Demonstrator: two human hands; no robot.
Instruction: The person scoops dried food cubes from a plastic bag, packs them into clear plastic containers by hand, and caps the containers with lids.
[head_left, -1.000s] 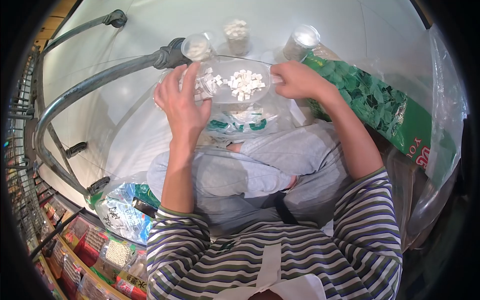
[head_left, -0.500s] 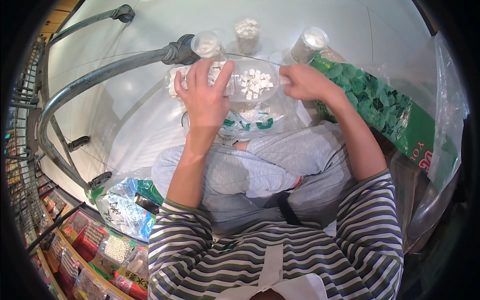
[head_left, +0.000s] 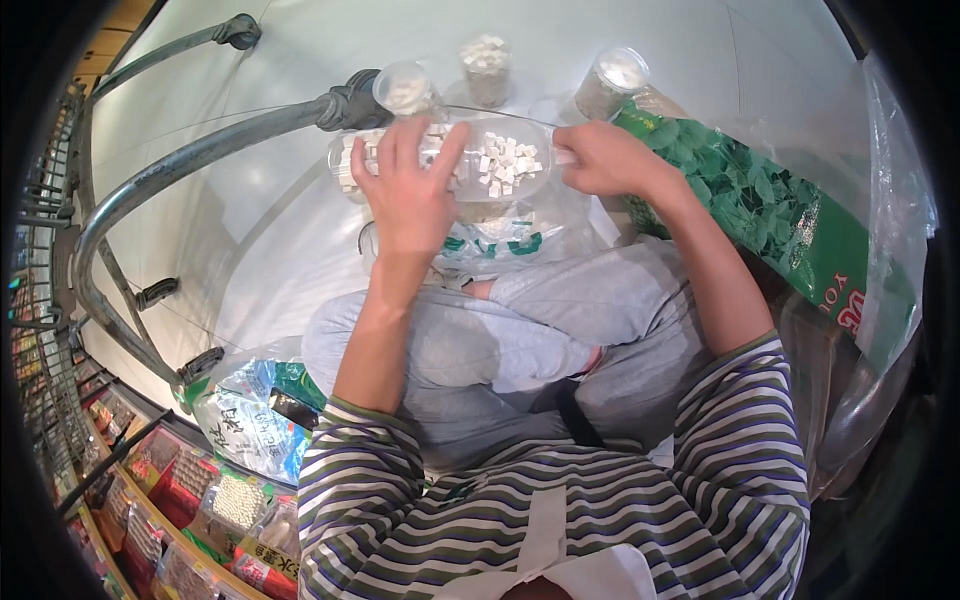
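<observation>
Here we are, with the left hand [head_left: 412,190] draped over a clear container [head_left: 337,152] lying on its side, fingers spread across it and gripping, while the right hand [head_left: 610,160] curls tight around the handle of a clear scoop [head_left: 505,126]. The scoop lies between the hands, its mouth meeting the container just beside the left hand. And look at the white cubes [head_left: 508,163]: one heap sits in the scoop, more show in the container under the left fingers, so we'd call it part in, part left. Beyond the hands we have three upright cups, a left cup [head_left: 405,68], a middle cup [head_left: 486,90] and a right cup [head_left: 598,97], all showing white at the top; whether the right one is lidded, we can't tell. Nearer us than the scoop, a green-printed plastic bag [head_left: 570,225] lies below both hands.
</observation>
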